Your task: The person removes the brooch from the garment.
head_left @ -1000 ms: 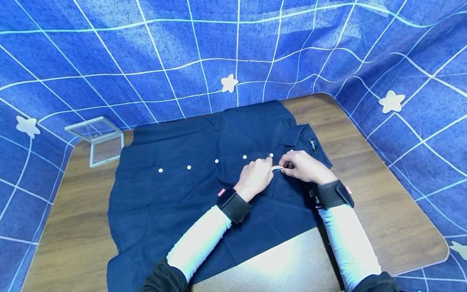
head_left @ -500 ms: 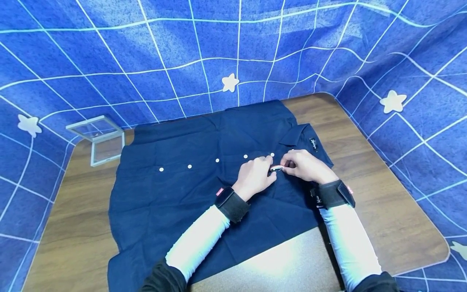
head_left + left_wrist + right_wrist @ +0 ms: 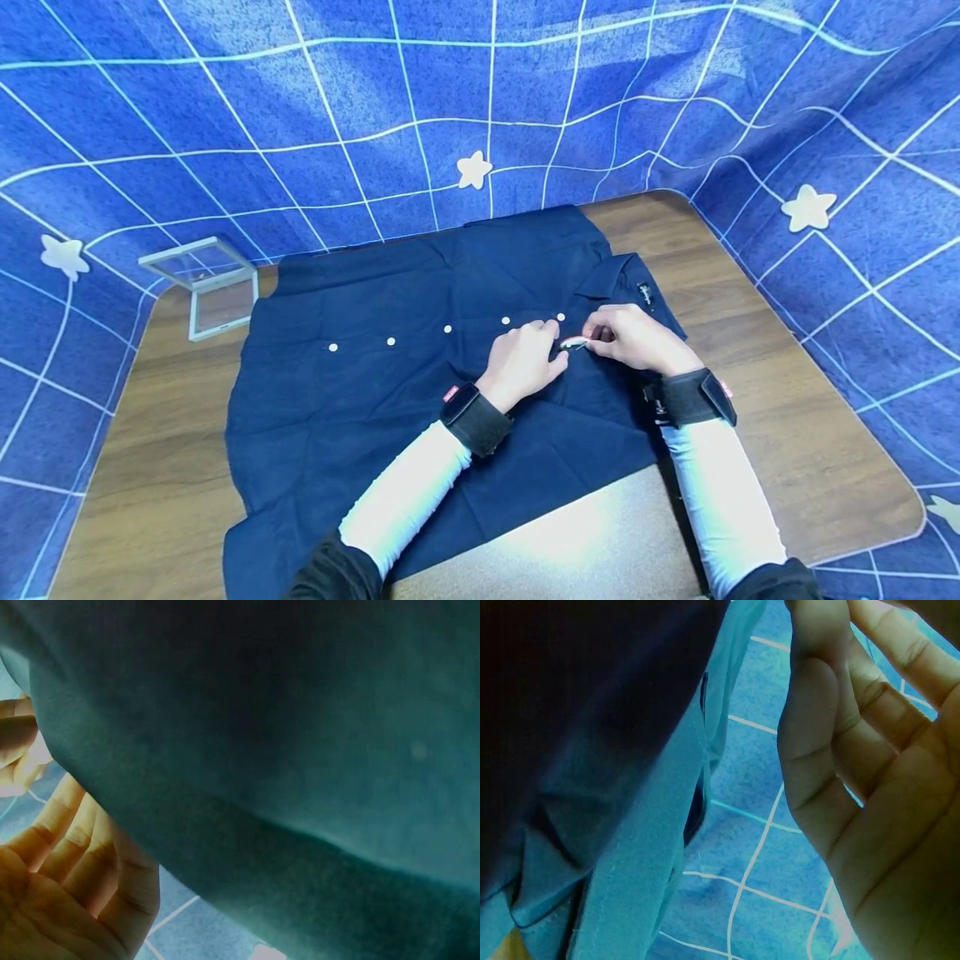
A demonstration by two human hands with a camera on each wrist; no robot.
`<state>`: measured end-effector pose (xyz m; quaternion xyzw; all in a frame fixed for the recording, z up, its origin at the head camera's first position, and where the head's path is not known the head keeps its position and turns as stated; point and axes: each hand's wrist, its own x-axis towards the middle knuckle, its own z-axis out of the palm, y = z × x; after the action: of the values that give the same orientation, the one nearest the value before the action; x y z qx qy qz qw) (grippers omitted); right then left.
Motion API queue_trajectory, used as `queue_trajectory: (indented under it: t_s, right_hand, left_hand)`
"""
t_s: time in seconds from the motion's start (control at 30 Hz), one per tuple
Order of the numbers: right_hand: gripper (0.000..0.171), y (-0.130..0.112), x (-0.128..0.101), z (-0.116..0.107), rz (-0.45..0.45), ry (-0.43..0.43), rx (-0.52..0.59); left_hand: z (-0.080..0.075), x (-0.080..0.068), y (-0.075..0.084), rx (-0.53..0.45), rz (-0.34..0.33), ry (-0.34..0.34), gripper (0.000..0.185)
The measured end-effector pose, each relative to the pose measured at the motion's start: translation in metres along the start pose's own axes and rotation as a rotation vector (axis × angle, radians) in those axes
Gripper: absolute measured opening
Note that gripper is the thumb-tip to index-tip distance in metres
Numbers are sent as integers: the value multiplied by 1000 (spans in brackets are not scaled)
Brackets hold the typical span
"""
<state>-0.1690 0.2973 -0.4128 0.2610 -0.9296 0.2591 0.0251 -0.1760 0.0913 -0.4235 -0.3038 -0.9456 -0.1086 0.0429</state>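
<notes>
Pinching a small, shiny white-and-red piece (image 3: 573, 342) in the right hand (image 3: 632, 337), between both hands, we risk dropping it onto the navy-blue cloth shirt (image 3: 330, 417) below should that fingertip hold loosen; whether the left hand (image 3: 519, 365) grips cloth, we cannot tell.

Passage over wooden tabletop (image 3: 795, 417) right of shirt (image 3: 375, 408); hinged frame (image 3: 223, 281) blocks far-left corner; curtain (image 3: 360, 108) bars far edge.
</notes>
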Motion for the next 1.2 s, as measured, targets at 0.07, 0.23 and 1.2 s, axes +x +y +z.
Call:
queue_trajectory:
  t_s: [0.07, 0.23, 1.2]
  right_hand:
    - [6, 0, 0, -1, -2, 3, 0]
    - [7, 1, -1, -2, 7, 9, -9]
    - [5, -4, -3, -6, 40, 60, -22]
  left_hand:
    - [0, 0, 0, 1, -3, -6, 33]
    - [-1, 0, 0, 6, -8, -19, 36]
    - [-15, -11, -12, -60, -3, 14, 25]
